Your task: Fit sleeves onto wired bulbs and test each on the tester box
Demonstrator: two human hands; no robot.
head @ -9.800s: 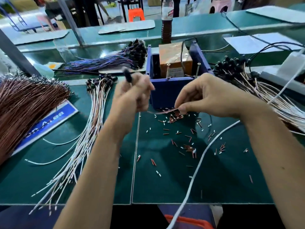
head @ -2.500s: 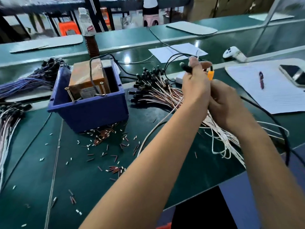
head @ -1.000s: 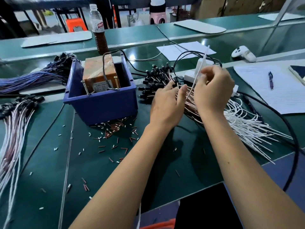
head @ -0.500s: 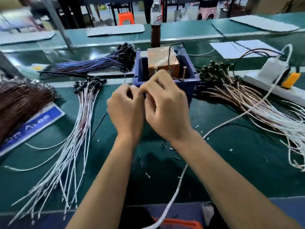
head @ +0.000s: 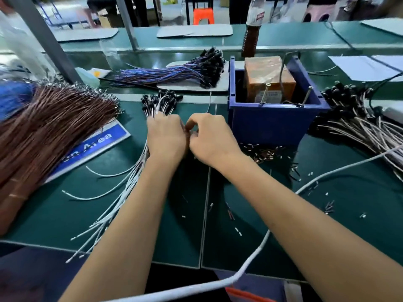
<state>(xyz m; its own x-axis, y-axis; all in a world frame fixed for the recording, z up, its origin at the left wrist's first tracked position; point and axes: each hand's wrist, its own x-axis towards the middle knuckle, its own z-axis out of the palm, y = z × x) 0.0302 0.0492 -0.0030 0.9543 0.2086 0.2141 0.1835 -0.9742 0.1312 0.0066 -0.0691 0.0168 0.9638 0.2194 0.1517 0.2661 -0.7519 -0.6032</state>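
While my left hand (head: pixel 166 136) rests on the white wired bulbs (head: pixel 160 103) at centre frame, its fingers curl beside my right hand (head: pixel 210 136), whose fingers pinch something I cannot make out. One blue tester box (head: pixel 274 123) sits right of them, two hands, loose sleeves (head: pixel 263 152) uncountable.

Mat (head: pixel 65 214) dark green. Box (head: pixel 272 125) blue. Wire bundles: brown (head: pixel 43 131), white (head: pixel 122 192), blue-purple (head: pixel 165 74). Stool (head: pixel 203 16) orange.

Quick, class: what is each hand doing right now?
Left hand: fingers curled over the bundle of white-wired black bulbs; grip cannot be told.
Right hand: fingertips pinched together; what they hold is hidden.
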